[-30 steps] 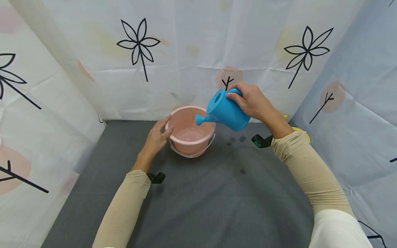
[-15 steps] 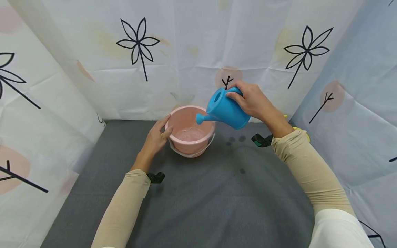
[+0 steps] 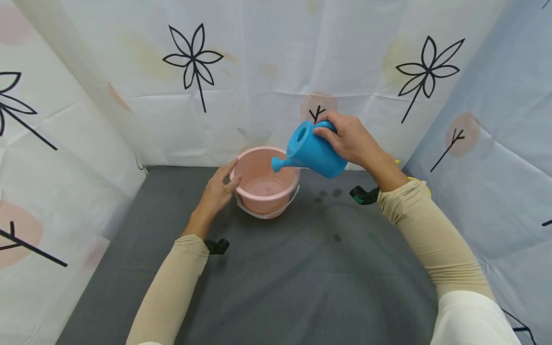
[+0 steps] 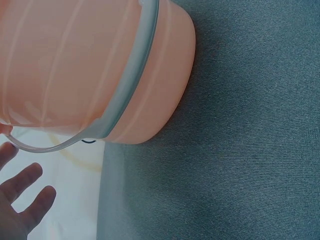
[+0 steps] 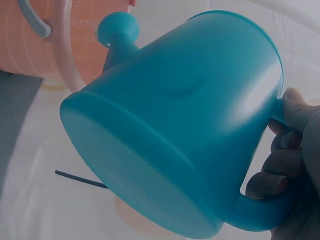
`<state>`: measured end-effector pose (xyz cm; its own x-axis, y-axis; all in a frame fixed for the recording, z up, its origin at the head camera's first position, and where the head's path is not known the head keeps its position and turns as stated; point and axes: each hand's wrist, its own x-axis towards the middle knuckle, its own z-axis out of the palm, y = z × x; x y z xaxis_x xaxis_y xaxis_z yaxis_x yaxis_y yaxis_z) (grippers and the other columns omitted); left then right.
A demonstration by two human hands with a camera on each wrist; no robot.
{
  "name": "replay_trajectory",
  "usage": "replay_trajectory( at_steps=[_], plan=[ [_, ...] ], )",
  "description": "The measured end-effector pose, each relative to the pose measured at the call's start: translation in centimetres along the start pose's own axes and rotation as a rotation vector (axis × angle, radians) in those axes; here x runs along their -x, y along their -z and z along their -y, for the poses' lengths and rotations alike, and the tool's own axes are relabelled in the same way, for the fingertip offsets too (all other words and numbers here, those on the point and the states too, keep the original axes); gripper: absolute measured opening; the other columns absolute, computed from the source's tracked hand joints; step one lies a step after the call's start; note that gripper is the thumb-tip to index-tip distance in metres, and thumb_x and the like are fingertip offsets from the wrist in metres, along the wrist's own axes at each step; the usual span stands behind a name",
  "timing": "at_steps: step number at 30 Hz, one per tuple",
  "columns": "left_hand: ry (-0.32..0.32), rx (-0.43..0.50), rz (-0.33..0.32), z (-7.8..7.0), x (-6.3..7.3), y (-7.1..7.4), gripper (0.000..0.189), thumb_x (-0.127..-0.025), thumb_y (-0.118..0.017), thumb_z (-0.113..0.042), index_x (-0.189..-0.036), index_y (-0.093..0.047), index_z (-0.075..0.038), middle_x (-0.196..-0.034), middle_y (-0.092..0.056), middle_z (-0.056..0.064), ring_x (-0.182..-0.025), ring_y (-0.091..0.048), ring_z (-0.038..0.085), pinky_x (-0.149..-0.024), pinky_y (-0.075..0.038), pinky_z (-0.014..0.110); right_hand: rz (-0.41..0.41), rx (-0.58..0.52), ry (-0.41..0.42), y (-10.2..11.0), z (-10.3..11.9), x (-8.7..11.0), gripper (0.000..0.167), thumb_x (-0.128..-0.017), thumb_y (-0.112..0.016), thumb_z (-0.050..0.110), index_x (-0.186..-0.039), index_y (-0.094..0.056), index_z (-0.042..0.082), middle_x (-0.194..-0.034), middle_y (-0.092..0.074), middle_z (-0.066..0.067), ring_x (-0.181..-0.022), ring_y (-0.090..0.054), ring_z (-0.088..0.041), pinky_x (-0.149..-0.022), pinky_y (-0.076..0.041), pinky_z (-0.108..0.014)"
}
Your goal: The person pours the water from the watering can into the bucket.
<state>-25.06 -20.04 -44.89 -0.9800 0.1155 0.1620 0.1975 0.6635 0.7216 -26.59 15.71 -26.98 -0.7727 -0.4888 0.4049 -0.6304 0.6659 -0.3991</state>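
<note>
A pink bucket (image 3: 268, 203) stands on the grey cloth, its white handle hanging down at the front. My left hand (image 3: 217, 191) rests at the bucket's left rim; in the left wrist view, spread, fairly straight fingers (image 4: 39, 205) show beside the bucket's wall. My right hand (image 3: 354, 140) grips a blue watering can (image 3: 316, 152) by its handle, fingers curled round it. The can is tilted left, its spout head (image 5: 118, 29) above the bucket's opening. The bucket's floor looks glossy, with faint ripples. No stream of water can be made out.
The grey cloth (image 3: 302, 273) carries several dark wet spots right of the bucket. A white patterned curtain (image 3: 267, 57) stands close behind it. Something yellow (image 3: 420, 184) is partly hidden behind the right forearm. Black mounts sit under both wrists.
The ripples and bubbles on the bucket's floor have faded. The watering can has risen very slightly, still tilted. My left hand has stayed at the rim.
</note>
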Motion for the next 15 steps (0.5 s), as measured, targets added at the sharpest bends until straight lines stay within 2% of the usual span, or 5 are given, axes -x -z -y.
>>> replay_trajectory(
  at_steps=[10, 15],
  plan=[
    [0.010, 0.003, 0.006, -0.24, -0.02, 0.03, 0.061, -0.106, -0.051, -0.046, -0.162, -0.028, -0.038, -0.163, -0.038, 0.010, -0.150, -0.036, 0.039, -0.116, -0.035, 0.066, -0.001, 0.001, -0.009, 0.09, 0.13, -0.16, 0.029, -0.103, -0.061, 0.018, -0.124, -0.060, -0.003, -0.119, -0.068, -0.024, -0.116, -0.067, -0.041, -0.103, -0.052, -0.054],
    [0.006, 0.004, 0.008, -0.33, 0.06, 0.05, 0.063, -0.105, -0.049, -0.053, -0.162, -0.028, -0.037, -0.163, -0.038, 0.010, -0.150, -0.036, 0.039, -0.115, -0.036, 0.065, 0.000, -0.003, -0.026, 0.14, 0.27, -0.17, 0.030, -0.103, -0.060, 0.018, -0.125, -0.059, -0.003, -0.122, -0.068, -0.025, -0.118, -0.066, -0.042, -0.105, -0.051, -0.055]
  ],
)
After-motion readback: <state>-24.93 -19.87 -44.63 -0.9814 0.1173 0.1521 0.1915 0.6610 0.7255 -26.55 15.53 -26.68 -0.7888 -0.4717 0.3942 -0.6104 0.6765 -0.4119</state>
